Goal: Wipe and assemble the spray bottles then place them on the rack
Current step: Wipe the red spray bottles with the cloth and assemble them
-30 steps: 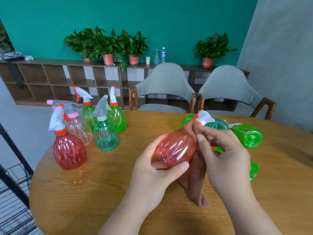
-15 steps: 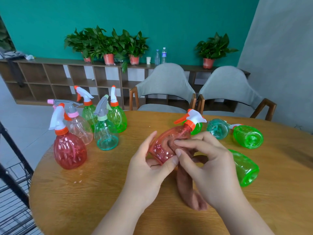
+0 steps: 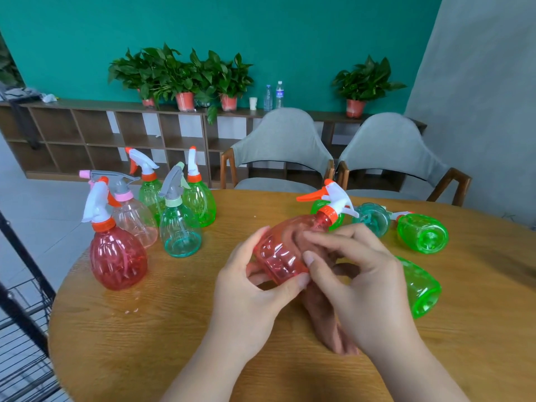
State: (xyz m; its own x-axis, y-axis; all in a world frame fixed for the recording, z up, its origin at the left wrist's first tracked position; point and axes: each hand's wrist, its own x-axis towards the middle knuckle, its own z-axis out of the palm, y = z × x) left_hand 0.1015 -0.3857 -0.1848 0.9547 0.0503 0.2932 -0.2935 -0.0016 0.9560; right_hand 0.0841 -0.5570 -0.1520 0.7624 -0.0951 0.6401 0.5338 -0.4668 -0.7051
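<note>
Head view: a light, slick bottle in two hands

The red spray bottle (image 3: 280,256) is held just above the middle of the round worktop (image 3: 174,329), tilted so its white-and-orange trigger head (image 3: 333,200) points toward the far edge. The left hand (image 3: 255,288) has its grip curled round the bottle's base, thumb on one side and fingers on the other. The right hand (image 3: 365,285) pinches a brown cloth (image 3: 330,329) against the bottle's flank, and the rest of the cloth hangs down to the worktop.

The bottle looks empty, so it is probably light. Its thin, ribbed, clear plastic should flex under a hard squeeze, and the glossy skin may slip, especially if damp. The wide belly or base looks the surest place to hold it. The neck under the orange collar would suit one-handed carrying to the wire rack (image 3: 20,343) beyond the left edge.

No brand, label or writing can be read on any spray bottle.
</note>
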